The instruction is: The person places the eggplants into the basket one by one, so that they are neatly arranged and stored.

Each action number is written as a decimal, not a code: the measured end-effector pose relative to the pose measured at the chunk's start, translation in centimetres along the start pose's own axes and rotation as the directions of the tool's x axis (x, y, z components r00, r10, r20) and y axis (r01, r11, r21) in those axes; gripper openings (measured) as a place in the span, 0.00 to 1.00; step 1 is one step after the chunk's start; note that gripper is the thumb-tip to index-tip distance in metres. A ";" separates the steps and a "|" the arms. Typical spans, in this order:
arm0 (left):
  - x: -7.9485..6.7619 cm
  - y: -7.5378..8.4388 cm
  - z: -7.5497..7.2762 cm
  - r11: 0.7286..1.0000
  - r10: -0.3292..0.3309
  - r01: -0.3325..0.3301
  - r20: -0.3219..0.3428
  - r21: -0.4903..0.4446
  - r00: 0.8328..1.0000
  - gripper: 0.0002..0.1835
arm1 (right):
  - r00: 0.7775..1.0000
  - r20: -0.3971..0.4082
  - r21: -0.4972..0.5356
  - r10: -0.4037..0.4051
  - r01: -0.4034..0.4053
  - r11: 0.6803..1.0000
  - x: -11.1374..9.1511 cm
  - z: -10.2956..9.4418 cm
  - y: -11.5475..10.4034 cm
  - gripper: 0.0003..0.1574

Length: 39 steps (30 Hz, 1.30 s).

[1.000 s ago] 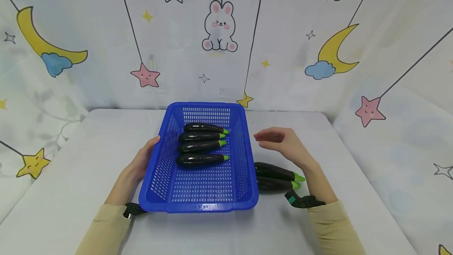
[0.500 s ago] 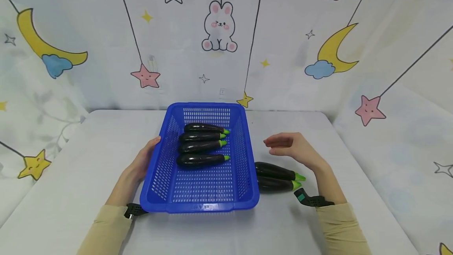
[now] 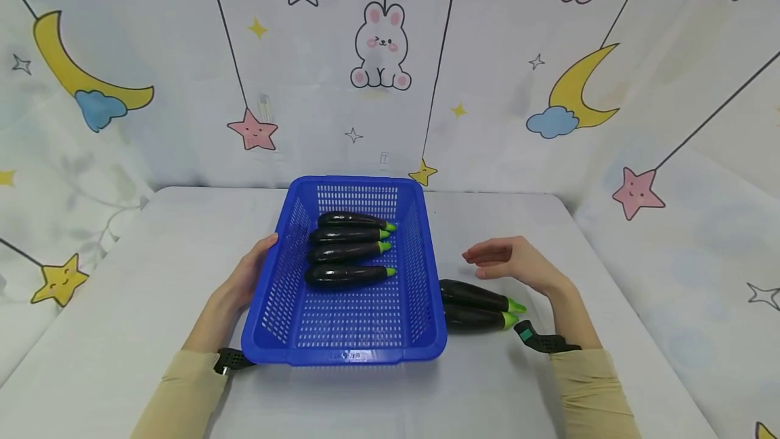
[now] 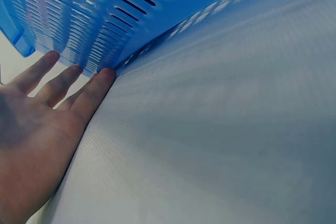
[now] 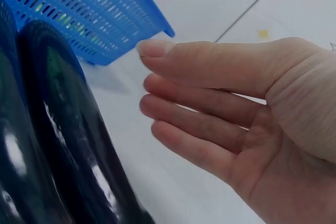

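Note:
A blue perforated plastic basket (image 3: 350, 356) stands on the table with several eggplants lying in its far half; one eggplant (image 3: 347, 276) is nearest the viewer. My left hand (image 3: 248, 271) rests against the basket's left side. In the left wrist view, its straight fingers (image 4: 58, 85) reach the basket's slotted wall (image 4: 105, 14). Two more eggplants lie outside, against the right side: a farther eggplant (image 3: 475, 295) and a nearer eggplant (image 3: 472, 318). My right hand (image 3: 518, 264) hovers just above and beyond them, fingers relaxed and holding nothing. The right wrist view shows its thumb and fingers apart from the dark eggplant (image 5: 73, 124).
A white cloth covers the table (image 3: 152, 256). Behind it hangs a white curtain (image 3: 317, 87) printed with moons, stars and a rabbit. Dark straps with small cameras sit on both wrists, including the right strap (image 3: 545, 341).
My right hand has drawn away from the basket, moving right and slightly toward me. The left hand, the basket and the eggplants stay where they were.

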State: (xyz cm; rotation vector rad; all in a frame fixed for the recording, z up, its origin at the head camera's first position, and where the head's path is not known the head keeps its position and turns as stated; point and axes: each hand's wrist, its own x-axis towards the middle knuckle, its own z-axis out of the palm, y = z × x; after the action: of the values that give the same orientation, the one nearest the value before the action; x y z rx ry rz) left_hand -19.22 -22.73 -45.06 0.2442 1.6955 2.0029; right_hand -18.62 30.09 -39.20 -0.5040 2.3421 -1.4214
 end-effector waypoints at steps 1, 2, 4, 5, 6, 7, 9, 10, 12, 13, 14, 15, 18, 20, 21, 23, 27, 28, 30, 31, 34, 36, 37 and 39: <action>0.0 0.0 0.0 1.000 0.003 -0.003 -0.002 0.000 1.000 0.44 | 1.000 0.007 0.001 0.004 -0.004 1.000 0.0 -0.1 0.1 0.26; 0.0 0.0 0.0 1.000 0.004 -0.004 -0.004 -0.003 1.000 0.44 | 1.000 0.010 0.004 0.013 -0.013 1.000 0.0 -0.1 0.2 0.26; -0.1 0.0 -0.1 1.000 0.006 -0.006 -0.003 -0.006 1.000 0.44 | 1.000 0.019 0.012 0.020 -0.020 1.000 -0.1 -0.3 0.4 0.27; -0.1 0.0 -0.1 1.000 0.008 -0.008 -0.001 -0.007 1.000 0.44 | 0.999 0.020 0.014 0.025 -0.025 1.000 -0.1 -0.3 0.6 0.27; -0.1 0.0 -0.1 1.000 0.008 -0.008 0.000 -0.012 1.000 0.44 | 0.999 0.020 0.017 0.029 -0.029 0.999 -0.2 -0.4 0.7 0.27; -0.1 0.0 -0.1 1.000 0.007 -0.007 -0.002 -0.018 1.000 0.43 | 0.999 0.020 0.022 0.034 -0.034 0.999 -0.2 -0.5 0.8 0.27; -0.1 -0.1 -0.2 1.000 0.004 -0.004 -0.002 -0.025 1.000 0.43 | 0.999 0.023 0.029 0.040 -0.041 0.999 -0.2 -0.5 1.1 0.27; 0.0 -0.1 -0.2 1.000 0.004 -0.004 0.000 -0.023 1.000 0.43 | 0.999 0.026 0.032 0.042 -0.043 0.999 -0.3 -0.6 1.2 0.27; 0.0 0.0 -0.1 1.000 0.001 -0.001 -0.003 -0.026 1.000 0.43 | 0.998 0.031 0.034 0.048 -0.049 0.998 -0.3 -0.7 1.5 0.27; 0.0 0.0 -0.1 1.000 0.000 0.000 -0.004 -0.023 1.000 0.43 | 0.998 0.036 0.034 0.048 -0.050 0.998 -0.3 -0.7 1.6 0.26; 0.0 0.0 -0.1 1.000 -0.001 0.001 -0.004 -0.019 1.000 0.44 | 0.998 0.042 0.035 0.046 -0.048 0.998 -0.3 -0.7 1.7 0.26; 0.0 0.0 -0.1 1.000 -0.002 0.002 -0.006 -0.016 1.000 0.44 | 0.998 0.047 0.037 0.045 -0.046 0.998 -0.3 -0.7 1.8 0.26; 0.0 0.0 -0.1 1.000 -0.007 0.007 -0.008 -0.010 1.000 0.44 | 0.997 0.069 0.045 0.041 -0.044 0.998 -0.4 -0.8 2.0 0.26; -0.1 0.0 0.0 1.000 -0.010 0.010 -0.011 -0.009 1.000 0.44 | 0.995 0.088 0.051 0.035 -0.039 0.998 -0.4 -0.8 2.1 0.26; -0.1 0.0 0.0 1.000 -0.012 0.012 -0.012 -0.008 1.000 0.44 | 0.995 0.097 0.053 0.032 -0.038 0.998 -0.4 -0.8 2.2 0.26; -0.1 0.0 0.0 1.000 -0.013 0.013 -0.012 -0.003 1.000 0.44 | 0.993 0.114 0.057 0.025 -0.032 0.998 -0.3 -0.8 2.4 0.26; 0.0 -0.1 0.0 1.000 -0.011 0.011 -0.017 -0.004 1.000 0.44 | 0.991 0.130 0.071 0.025 -0.034 0.997 -0.2 -0.8 2.7 0.27; 0.0 -0.1 0.0 1.000 -0.011 0.011 -0.018 -0.005 1.000 0.44 | 0.991 0.134 0.072 0.026 -0.036 0.997 -0.2 -0.8 2.8 0.28; 0.0 -0.2 -0.1 1.000 -0.011 0.011 -0.022 -0.005 1.000 0.44 | 0.990 0.139 0.072 0.032 -0.043 0.996 -0.2 -0.8 2.9 0.29; 0.1 -0.2 -0.1 1.000 -0.012 0.011 -0.024 -0.006 1.000 0.44 | 0.989 0.141 0.070 0.034 -0.045 0.997 -0.2 -0.8 2.9 0.29; 0.1 -0.2 -0.2 1.000 -0.013 0.013 -0.031 -0.005 0.999 0.44 | 0.988 0.151 0.066 0.040 -0.050 0.997 -0.2 -0.7 3.0 0.29; 0.1 -0.2 -0.2 1.000 -0.016 0.016 -0.037 -0.012 0.999 0.44 | 0.987 0.156 0.059 0.042 -0.052 0.997 -0.1 -0.7 3.1 0.29; 0.1 -0.2 -0.2 1.000 -0.014 0.014 -0.035 -0.007 0.999 0.44 | 0.986 0.158 0.055 0.043 -0.052 0.997 -0.1 -0.7 3.2 0.29; 0.1 -0.2 -0.1 1.000 -0.019 0.019 -0.041 -0.015 0.999 0.44 | 0.985 0.165 0.049 0.042 -0.051 0.998 0.0 -0.6 3.3 0.29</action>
State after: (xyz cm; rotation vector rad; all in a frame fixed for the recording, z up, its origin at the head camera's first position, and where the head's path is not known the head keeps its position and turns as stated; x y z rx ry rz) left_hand -19.33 -22.78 -45.35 0.1827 1.7011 2.0184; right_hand -19.27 32.01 -41.85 -0.5268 2.1680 -1.3629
